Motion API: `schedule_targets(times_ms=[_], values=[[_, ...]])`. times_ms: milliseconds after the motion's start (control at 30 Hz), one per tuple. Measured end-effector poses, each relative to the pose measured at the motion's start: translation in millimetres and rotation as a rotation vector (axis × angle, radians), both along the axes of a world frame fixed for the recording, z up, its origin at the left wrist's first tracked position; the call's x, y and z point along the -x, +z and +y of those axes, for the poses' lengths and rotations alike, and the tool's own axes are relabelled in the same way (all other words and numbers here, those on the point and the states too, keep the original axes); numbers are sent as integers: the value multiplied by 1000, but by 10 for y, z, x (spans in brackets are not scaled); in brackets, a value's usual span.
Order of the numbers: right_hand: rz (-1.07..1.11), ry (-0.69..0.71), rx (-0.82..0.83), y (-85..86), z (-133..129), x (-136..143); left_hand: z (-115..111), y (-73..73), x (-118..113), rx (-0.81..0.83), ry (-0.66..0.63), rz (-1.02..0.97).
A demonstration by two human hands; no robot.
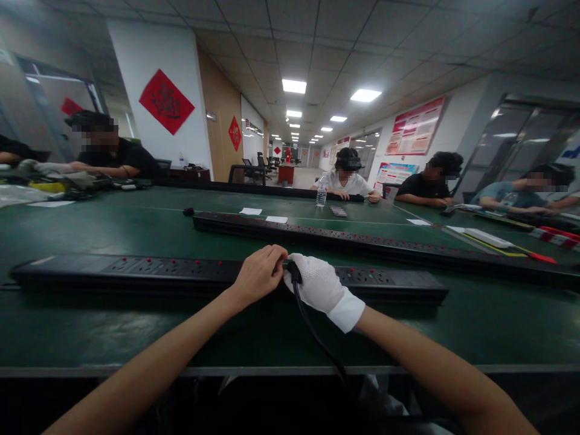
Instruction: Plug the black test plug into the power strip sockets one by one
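Note:
A long black power strip with red switches or lights lies across the green table before me. My right hand, in a white glove, is closed around a black plug over the middle of the strip. From the plug a black cable hangs toward the table's front edge. My left hand, bare, is closed beside the plug, its fingertips touching or nearly touching the glove; what they pinch, if anything, is hidden.
Behind lies a second long strip. Farther back are white papers, a water bottle and a white bar at the right. Several people sit around the table's far side. The table's front edge runs below my forearms.

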State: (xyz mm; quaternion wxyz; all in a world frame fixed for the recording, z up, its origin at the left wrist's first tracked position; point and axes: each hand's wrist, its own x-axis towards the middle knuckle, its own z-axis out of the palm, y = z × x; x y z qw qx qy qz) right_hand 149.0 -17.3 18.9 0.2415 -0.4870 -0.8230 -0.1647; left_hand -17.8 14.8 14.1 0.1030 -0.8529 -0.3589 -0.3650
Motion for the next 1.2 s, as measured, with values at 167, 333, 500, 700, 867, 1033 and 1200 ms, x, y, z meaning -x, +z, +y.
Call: schedule_targets(times_ms=[167, 333, 500, 700, 867, 1033, 1200], values=[[-14, 0, 3, 16, -12, 1, 10, -10, 0, -9, 11, -9], [-11, -6, -4, 15, -10, 3, 22, -16, -2, -20, 22, -12], [-4, -13, -3, 9, -11, 13, 17, -19, -3, -7, 39, -11], [-24, -20, -9, 16, -16, 0, 12, -17, -4, -21, 38, -7], [-13, -2, -6, 18, -16, -6, 21, -29, -3, -15, 30, -14], [12, 1, 6, 12, -19, 0, 9, -11, -1, -24, 45, -8], [7, -10, 3, 7, -13, 12, -10, 9, -3, -16, 47, -3]])
